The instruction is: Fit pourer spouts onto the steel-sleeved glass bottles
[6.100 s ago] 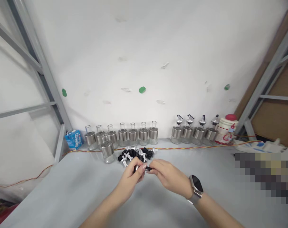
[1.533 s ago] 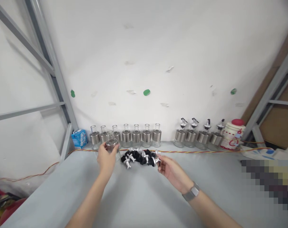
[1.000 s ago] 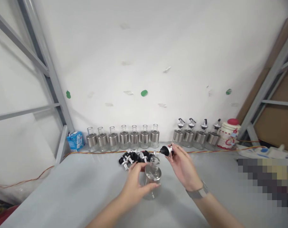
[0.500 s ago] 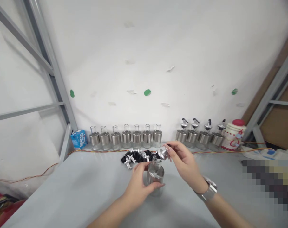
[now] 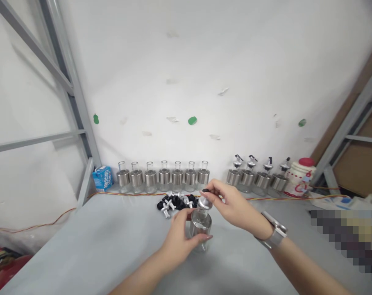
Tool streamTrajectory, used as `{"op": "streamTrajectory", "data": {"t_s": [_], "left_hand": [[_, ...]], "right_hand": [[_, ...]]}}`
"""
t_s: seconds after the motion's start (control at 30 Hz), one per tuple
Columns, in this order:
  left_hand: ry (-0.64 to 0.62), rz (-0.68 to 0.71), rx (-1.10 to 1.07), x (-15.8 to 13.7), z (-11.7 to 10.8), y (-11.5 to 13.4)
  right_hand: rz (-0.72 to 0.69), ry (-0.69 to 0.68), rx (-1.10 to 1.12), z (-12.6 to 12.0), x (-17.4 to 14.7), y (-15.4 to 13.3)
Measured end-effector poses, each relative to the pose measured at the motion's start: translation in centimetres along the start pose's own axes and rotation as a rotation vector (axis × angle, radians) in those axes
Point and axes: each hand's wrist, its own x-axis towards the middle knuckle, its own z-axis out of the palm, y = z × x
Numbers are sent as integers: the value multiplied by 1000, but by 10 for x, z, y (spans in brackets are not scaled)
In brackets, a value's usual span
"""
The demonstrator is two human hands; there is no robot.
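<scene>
My left hand (image 5: 184,235) is wrapped round a glass bottle (image 5: 201,222) with a steel sleeve, which stands upright on the grey table. In my right hand (image 5: 225,200) a pour spout (image 5: 205,202) with a silver cap and black tip is pinched between thumb and fingers. The spout sits upright on the bottle's mouth; how deep its stopper goes in cannot be made out. Just behind the left hand lies a pile of black and silver pour spouts (image 5: 176,202).
Several open bottles (image 5: 164,177) line the wall at left; several with spouts (image 5: 248,177) stand at right. A white jar with a red lid (image 5: 299,178) and a blue carton (image 5: 103,179) flank them. A red-yellow wire (image 5: 266,198) runs along the table's back.
My right hand has brought the tilted pour spout left onto the bottle's neck and turned it upright. My left hand keeps its hold on the bottle.
</scene>
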Motion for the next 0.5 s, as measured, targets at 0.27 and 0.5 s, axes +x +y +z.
{"op": "streamTrajectory", "data": {"t_s": [0.27, 0.5], "left_hand": [[-19, -13, -3, 2, -1, 5], [-12, -11, -13, 3, -2, 3]], "right_hand": [[-37, -6, -79, 8, 1, -1], [-21, 58, -46, 15, -2, 2]]}}
